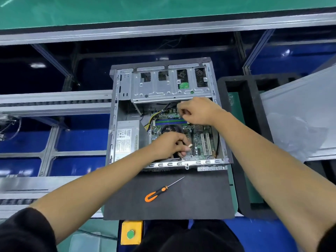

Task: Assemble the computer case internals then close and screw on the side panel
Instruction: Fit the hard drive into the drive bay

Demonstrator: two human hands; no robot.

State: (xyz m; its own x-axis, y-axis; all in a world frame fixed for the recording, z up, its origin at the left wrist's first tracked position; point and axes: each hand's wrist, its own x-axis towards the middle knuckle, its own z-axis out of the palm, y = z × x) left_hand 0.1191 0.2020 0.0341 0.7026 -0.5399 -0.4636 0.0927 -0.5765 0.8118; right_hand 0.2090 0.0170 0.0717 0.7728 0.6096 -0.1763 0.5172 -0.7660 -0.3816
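An open grey computer case lies on its side on a dark mat. Inside are a green motherboard, blue memory slots, a silver power supply and a metal drive cage. My left hand is over the CPU fan area, fingers curled, pinching a small pale connector. My right hand is curled over the board's upper edge beside the black and yellow cables; what its fingers hold is hidden. The grey side panel leans at the right.
An orange and black screwdriver lies on the mat in front of the case. A black foam tray stands to the right, under the panel. A yellow box with a green button sits at the near edge. Conveyor rails run at the left.
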